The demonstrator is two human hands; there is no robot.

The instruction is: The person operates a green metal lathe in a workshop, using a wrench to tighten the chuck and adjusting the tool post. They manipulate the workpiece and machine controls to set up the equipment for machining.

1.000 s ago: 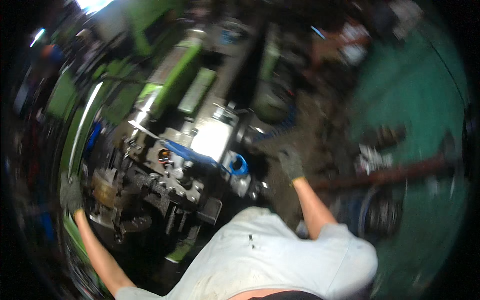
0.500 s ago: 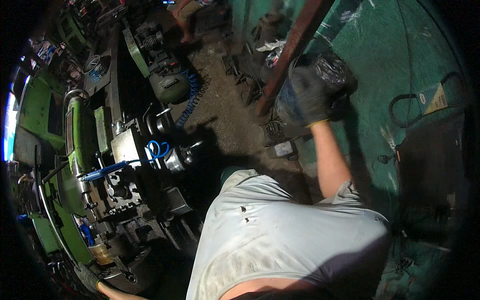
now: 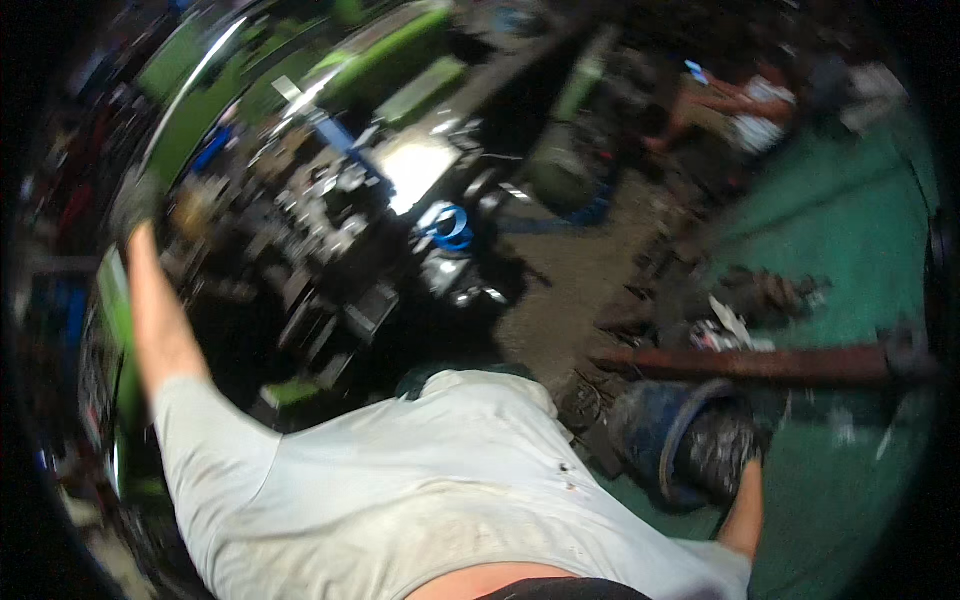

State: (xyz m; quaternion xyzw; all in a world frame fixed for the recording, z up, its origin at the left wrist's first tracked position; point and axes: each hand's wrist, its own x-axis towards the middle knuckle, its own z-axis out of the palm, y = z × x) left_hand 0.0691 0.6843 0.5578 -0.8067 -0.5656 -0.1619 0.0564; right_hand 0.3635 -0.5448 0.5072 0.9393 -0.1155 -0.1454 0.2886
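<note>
My left arm reaches out to the green lathe (image 3: 390, 60). My left hand (image 3: 138, 200), in a dark glove, is at the lower end of a long shiny bar (image 3: 195, 85) along the machine. Motion smears its fingers, so its grip does not show. On the other side, my right hand (image 3: 757, 442) is at the open mouth of a blue bucket (image 3: 640, 430). The glove blends into the dark, crumpled contents (image 3: 718, 452), and its fingers cannot be made out. The bucket is tilted, its mouth facing right.
A rusty beam (image 3: 750, 366) lies just beyond the bucket. The lathe carriage, with a blue coiled hose (image 3: 452, 228), stands to the left. Farther off, a seated person (image 3: 755, 105) holds a lit phone (image 3: 696, 71). Scrap metal (image 3: 770, 290) lies by the green surface (image 3: 850, 240).
The view has swung round, so the lathe appears higher and the bucket lower right. More of my left arm shows. My right glove, plainly visible before, is now mostly lost in darkness at the bucket.
</note>
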